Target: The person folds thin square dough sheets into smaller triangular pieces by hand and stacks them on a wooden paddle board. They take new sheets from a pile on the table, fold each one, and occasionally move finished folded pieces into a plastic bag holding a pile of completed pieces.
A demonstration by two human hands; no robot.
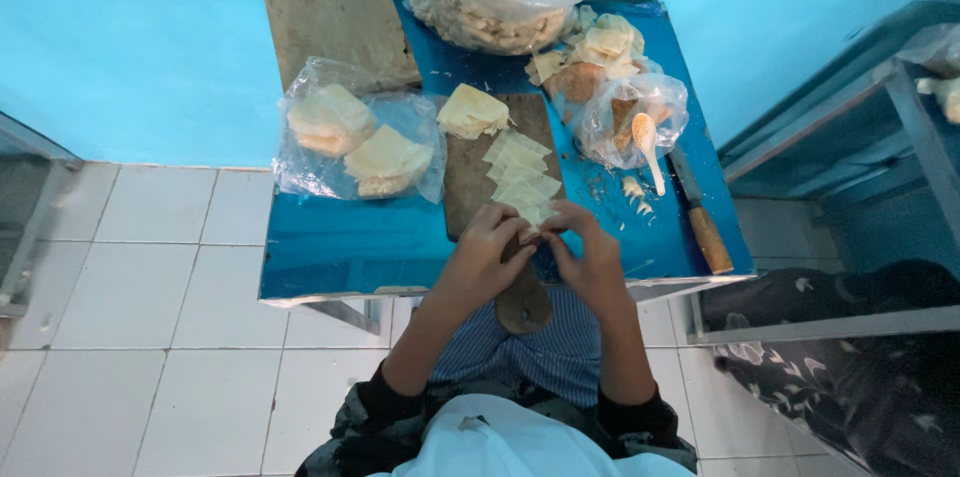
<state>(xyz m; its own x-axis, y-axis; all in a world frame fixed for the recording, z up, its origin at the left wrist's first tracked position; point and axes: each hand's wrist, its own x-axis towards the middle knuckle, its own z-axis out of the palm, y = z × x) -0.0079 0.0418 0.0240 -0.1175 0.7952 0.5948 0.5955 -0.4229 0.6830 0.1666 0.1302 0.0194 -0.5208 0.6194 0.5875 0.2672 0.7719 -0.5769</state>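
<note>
Pinching together at the near end of a wooden paddle board, the left hand and right hand close their fingertips on one pale square wrapper. A row of overlapping wrappers lies just beyond on the board. Farther left sits a clear bag of wrapper stacks; to the right, a white spoon and a knife rest on the blue table.

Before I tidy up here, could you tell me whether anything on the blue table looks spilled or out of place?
Small pale scraps lie loose on the blue table right of the board, beside the knife. That knife sits close to the table's right edge. Both hands pinch a wrapper; nothing else stands out.
</note>
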